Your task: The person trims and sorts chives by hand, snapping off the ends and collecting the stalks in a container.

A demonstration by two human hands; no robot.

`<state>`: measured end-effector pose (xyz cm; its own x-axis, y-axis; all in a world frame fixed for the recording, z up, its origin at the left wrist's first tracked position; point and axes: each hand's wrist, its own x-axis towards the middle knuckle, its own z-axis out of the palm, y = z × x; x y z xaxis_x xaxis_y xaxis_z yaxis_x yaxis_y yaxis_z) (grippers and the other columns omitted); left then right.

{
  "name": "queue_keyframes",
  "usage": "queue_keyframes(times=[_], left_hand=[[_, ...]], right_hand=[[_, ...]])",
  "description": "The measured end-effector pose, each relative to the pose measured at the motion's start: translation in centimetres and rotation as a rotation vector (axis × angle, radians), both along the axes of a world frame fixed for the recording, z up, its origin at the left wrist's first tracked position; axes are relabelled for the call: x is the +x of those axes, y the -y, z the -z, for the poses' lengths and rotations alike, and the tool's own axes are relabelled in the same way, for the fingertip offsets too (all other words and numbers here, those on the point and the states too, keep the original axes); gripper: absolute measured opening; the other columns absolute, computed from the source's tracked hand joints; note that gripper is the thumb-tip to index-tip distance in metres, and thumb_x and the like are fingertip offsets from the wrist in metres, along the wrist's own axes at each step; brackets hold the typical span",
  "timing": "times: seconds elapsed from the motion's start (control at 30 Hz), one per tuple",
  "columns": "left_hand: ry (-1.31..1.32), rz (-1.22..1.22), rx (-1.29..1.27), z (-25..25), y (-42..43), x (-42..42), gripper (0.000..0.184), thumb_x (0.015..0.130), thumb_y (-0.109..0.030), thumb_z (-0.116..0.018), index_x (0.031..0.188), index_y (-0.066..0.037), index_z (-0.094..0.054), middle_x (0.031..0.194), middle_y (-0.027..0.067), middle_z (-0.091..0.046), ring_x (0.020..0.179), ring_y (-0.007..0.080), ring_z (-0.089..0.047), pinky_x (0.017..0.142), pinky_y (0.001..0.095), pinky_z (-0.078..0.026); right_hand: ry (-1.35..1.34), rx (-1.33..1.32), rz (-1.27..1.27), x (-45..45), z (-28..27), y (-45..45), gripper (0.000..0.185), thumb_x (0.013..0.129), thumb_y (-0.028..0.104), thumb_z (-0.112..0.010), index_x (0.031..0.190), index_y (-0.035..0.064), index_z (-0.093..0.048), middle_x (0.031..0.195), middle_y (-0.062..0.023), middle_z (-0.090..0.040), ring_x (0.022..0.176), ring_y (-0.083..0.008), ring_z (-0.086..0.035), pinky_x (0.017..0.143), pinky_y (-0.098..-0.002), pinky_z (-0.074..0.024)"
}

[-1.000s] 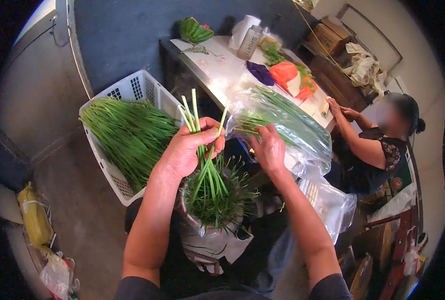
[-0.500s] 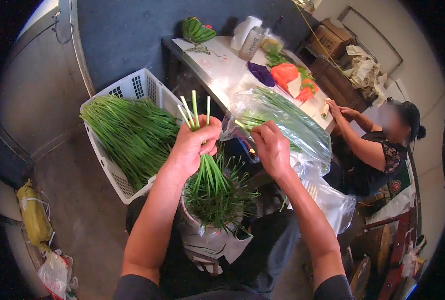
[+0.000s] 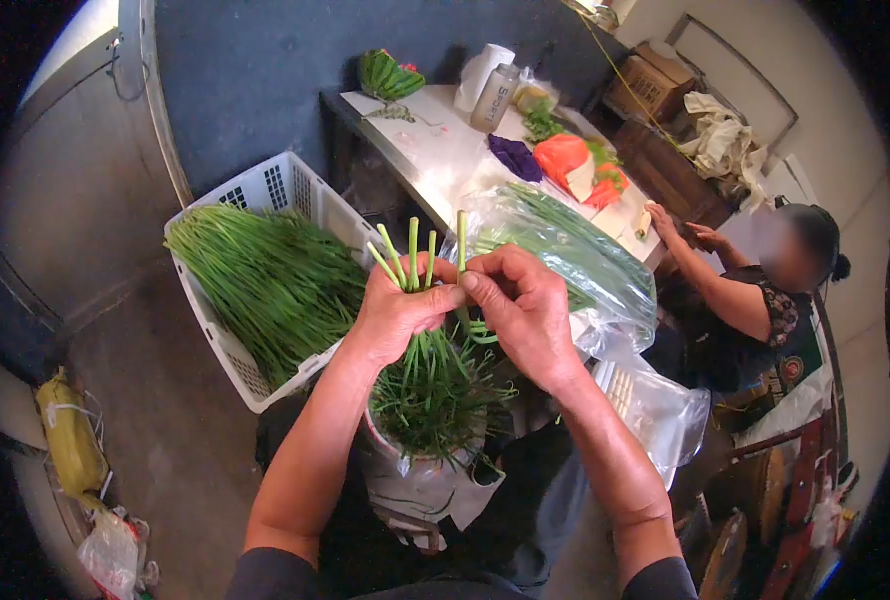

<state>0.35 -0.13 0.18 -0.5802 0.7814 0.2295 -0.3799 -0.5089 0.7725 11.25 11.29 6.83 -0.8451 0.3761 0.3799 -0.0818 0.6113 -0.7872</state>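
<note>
- Green stalks (image 3: pixel 414 238) with pale cut ends stand upright in the person's left hand (image 3: pixel 405 305), in the middle of the scene; its fingers are closed around this small bunch, and the leafy lower parts hang down beneath.
- A single green stalk (image 3: pixel 462 240) is pinched between the thumb and fingers of the right hand (image 3: pixel 517 305), just to the right of the bunch, its cut end pointing up. The two hands meet, or very nearly so.
- Below the hands, near the person's lap, a round container (image 3: pixel 390 455) holds a tangle of thin green leaves (image 3: pixel 440 405).
- To the left, a white plastic crate (image 3: pixel 300 187) sits tilted in view, heaped with long green stems (image 3: pixel 265 280).
- To the right, beyond the right hand, a clear plastic bag (image 3: pixel 590 265) of long green stems lies at the near end of a pale worktop (image 3: pixel 415 140).
- Farther along the worktop are a purple cloth-like item (image 3: pixel 515 158), an orange-red bag (image 3: pixel 562 157), a grey bottle (image 3: pixel 495 98) and, at the far left corner, a piece of watermelon (image 3: pixel 390 76).
- At the far right, another person (image 3: pixel 755 300) in dark clothing has a hand at a small pale item (image 3: pixel 644 222); it is too small to identify with confidence.
- A yellow sack (image 3: pixel 73 440) rests on the floor at the left.
</note>
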Motion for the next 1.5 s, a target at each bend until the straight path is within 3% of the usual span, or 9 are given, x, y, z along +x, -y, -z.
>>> queue_keyframes(times=[0.13,0.2,0.3,0.53,0.83,0.93,1.1,1.23,1.5], left_hand=[[-0.055,-0.031,0.016,-0.1,0.3,0.0,0.017,0.077,-0.011,-0.077,0.084,-0.003,-0.064,0.067,-0.0002,-0.059,0.051,0.0045,-0.046,0.045,0.0198,-0.034],[-0.153,-0.091,-0.013,-0.1,0.4,0.0,0.015,0.077,-0.011,-0.076,0.081,-0.004,-0.064,0.067,-0.0001,-0.061,0.052,0.0042,-0.047,0.046,0.0197,-0.035],[-0.226,-0.132,-0.036,-0.2,0.6,-0.2,0.013,0.076,-0.010,-0.076,0.079,-0.004,-0.064,0.066,-0.0014,-0.059,0.053,0.0042,-0.047,0.048,0.0199,-0.035],[-0.392,-0.263,-0.051,0.0,1.2,-1.2,0.009,0.072,-0.004,-0.069,0.077,-0.004,-0.061,0.078,0.0059,-0.063,0.055,0.0068,-0.049,0.046,0.0207,-0.033],[-0.224,-0.144,-0.058,0.0,1.8,-1.5,0.007,0.076,-0.005,-0.065,0.080,-0.003,-0.061,0.078,0.0105,-0.066,0.050,0.0053,-0.045,0.042,0.0201,-0.031],[-0.131,-0.138,-0.099,-0.1,1.9,-1.5,0.007,0.077,-0.006,-0.065,0.082,-0.004,-0.061,0.077,0.0113,-0.066,0.046,0.0038,-0.040,0.041,0.0194,-0.029],[-0.095,-0.075,-0.190,-0.5,1.7,-1.2,0.012,0.079,-0.011,-0.065,0.088,-0.002,-0.063,0.077,0.0116,-0.068,0.042,0.0024,-0.035,0.039,0.0193,-0.025],[-0.111,-0.046,-0.251,0.1,1.1,-1.1,0.015,0.081,-0.011,-0.064,0.091,0.000,-0.064,0.077,0.0121,-0.069,0.041,0.0025,-0.035,0.038,0.0192,-0.025],[-0.043,-0.045,-0.443,1.1,-0.3,-0.5,0.014,0.083,-0.012,-0.068,0.090,-0.001,-0.065,0.076,0.0122,-0.069,0.041,0.0030,-0.038,0.038,0.0202,-0.027]], right_hand=[[0.028,0.049,-0.015,0.3,-0.5,0.0,0.013,0.082,0.010,-0.068,0.087,-0.0010,-0.063,0.073,-0.0114,-0.057,0.067,-0.0215,-0.057,0.062,-0.0351,-0.0457],[-0.048,0.269,-0.016,0.5,-0.9,0.2,0.013,0.082,0.010,-0.067,0.086,-0.0009,-0.063,0.074,-0.0134,-0.057,0.068,-0.0265,-0.058,0.063,-0.0374,-0.0462],[-0.067,0.348,-0.043,0.7,-1.3,0.4,0.012,0.081,0.009,-0.067,0.086,-0.0009,-0.063,0.076,-0.0154,-0.057,0.070,-0.0310,-0.059,0.063,-0.0394,-0.0464],[-0.092,0.424,0.002,1.6,-2.4,0.6,0.010,0.082,0.007,-0.066,0.085,-0.0007,-0.061,0.077,-0.0153,-0.057,0.070,-0.0314,-0.058,0.063,-0.0387,-0.0462],[-0.115,0.103,0.165,3.9,-0.8,-0.9,0.011,0.087,0.009,-0.064,0.087,-0.0014,-0.060,0.073,-0.0084,-0.057,0.065,-0.0161,-0.054,0.061,-0.0306,-0.0446],[-0.043,-0.147,0.267,4.8,1.3,-1.5,0.015,0.090,0.013,-0.063,0.087,-0.0019,-0.061,0.071,-0.0034,-0.057,0.063,-0.0092,-0.051,0.057,-0.0271,-0.0439],[0.080,-0.053,0.135,4.7,8.8,-1.9,0.012,0.085,0.010,-0.066,0.089,-0.0011,-0.063,0.077,-0.0079,-0.062,0.067,-0.0122,-0.058,0.063,-0.0284,-0.0481],[0.083,-0.165,0.164,3.4,12.3,-3.0,0.013,0.084,0.010,-0.066,0.091,-0.0006,-0.064,0.081,-0.0095,-0.064,0.069,-0.0137,-0.059,0.064,-0.0280,-0.0489],[0.154,-0.550,0.014,2.0,15.1,-3.8,0.016,0.091,0.017,-0.064,0.093,0.0011,-0.065,0.072,0.0008,-0.060,0.058,-0.0060,-0.053,0.053,-0.0225,-0.0443]])
